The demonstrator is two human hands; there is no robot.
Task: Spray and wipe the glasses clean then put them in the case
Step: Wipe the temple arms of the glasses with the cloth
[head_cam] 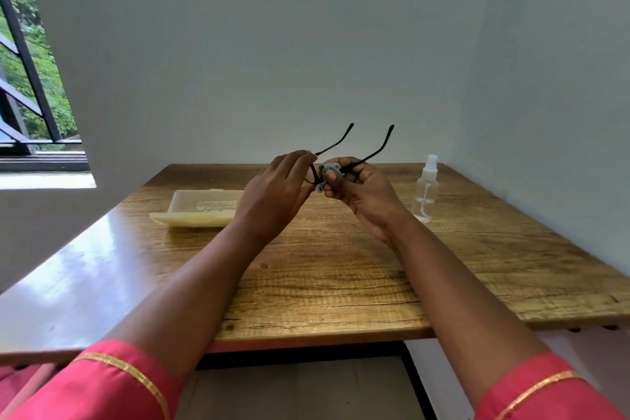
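Pale blue-grey walls (pixel 306 44) meet in a corner behind a shiny brown wooden table (pixel 341 283), with a window (pixel 30 78) showing green trees on the left. Above the table, the left hand (pixel 276 194) holds the black glasses (pixel 341 147) while the right hand (pixel 358 191) pinches a small blue cloth (pixel 329 169) on them. A cream case (pixel 201 206) lies left, and a clear spray bottle (pixel 426 191) stands right.

white print on case (pixel 199 206), seemingly illegible

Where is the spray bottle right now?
The spray bottle stands upright on the table's far right side, just right of the right hand, untouched.
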